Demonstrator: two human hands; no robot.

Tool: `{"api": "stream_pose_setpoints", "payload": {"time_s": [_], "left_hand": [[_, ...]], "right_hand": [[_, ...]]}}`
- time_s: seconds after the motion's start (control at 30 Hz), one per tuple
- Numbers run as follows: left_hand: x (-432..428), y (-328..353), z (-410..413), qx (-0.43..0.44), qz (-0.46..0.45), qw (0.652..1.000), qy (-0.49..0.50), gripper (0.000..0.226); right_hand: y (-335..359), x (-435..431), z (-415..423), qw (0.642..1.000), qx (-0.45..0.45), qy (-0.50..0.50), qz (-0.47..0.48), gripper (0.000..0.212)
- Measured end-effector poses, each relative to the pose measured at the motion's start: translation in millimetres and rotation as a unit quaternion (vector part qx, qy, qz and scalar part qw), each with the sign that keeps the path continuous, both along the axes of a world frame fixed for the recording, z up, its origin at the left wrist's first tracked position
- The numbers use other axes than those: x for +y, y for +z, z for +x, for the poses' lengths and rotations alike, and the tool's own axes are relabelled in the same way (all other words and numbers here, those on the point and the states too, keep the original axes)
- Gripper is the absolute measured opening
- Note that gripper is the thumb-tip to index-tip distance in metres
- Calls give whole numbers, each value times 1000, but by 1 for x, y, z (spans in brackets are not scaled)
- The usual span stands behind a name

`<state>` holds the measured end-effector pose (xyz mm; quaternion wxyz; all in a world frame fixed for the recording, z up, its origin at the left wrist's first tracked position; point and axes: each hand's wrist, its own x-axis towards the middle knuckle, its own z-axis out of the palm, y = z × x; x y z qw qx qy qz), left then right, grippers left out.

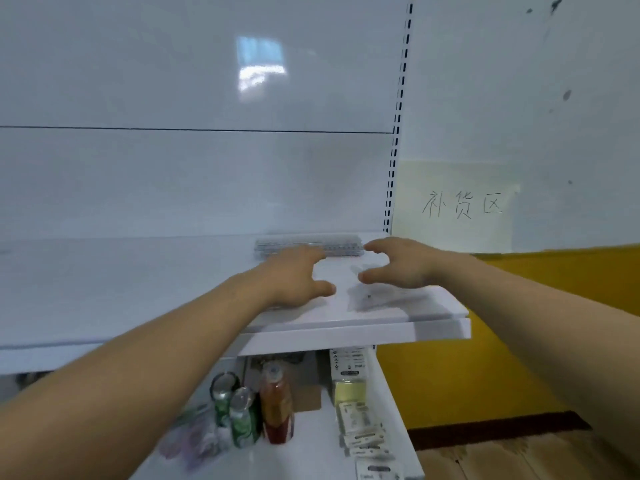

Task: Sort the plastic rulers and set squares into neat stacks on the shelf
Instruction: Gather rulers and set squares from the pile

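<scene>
While one ruler stack (309,247) lies on the shelf (138,271), left hand (298,278) and right hand (398,261) spread empty fingers (374,245).

A shop's restocking corner — white slotted shelving (138,278), canned drinks (242,419), boxed goods (360,420), handwritten wall sign (460,206)

Two bare forearms (145,355), bare left hand (294,279), bare right hand (398,263)

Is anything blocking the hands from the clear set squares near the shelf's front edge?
Nothing visible. The set squares lie on the shelf just in front of the right hand, beside the left hand; the ruler stack sits farther back.
</scene>
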<state>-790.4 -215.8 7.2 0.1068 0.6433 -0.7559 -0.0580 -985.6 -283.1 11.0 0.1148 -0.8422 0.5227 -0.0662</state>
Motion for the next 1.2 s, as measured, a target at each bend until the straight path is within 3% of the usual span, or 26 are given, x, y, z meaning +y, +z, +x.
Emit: {"api": "stream_pose_setpoints", "payload": {"time_s": [0.37,0.77,0.97,1.2], "left_hand": [[109,-5,249,-65,24,974,214,73],[251,-20,518,41,25,912,407,67],[270,-26,599,40,9,891,452,67],[240,-29,688,24,-13,877,479,62]], "right_hand": [[16,39,250,988,6,151,-32,75],[-4,134,549,961,-4,273,-49,72],[-15,137,647,953,15,297,-50,72],[-24,104,748,952,28,305,-27,86]]}}
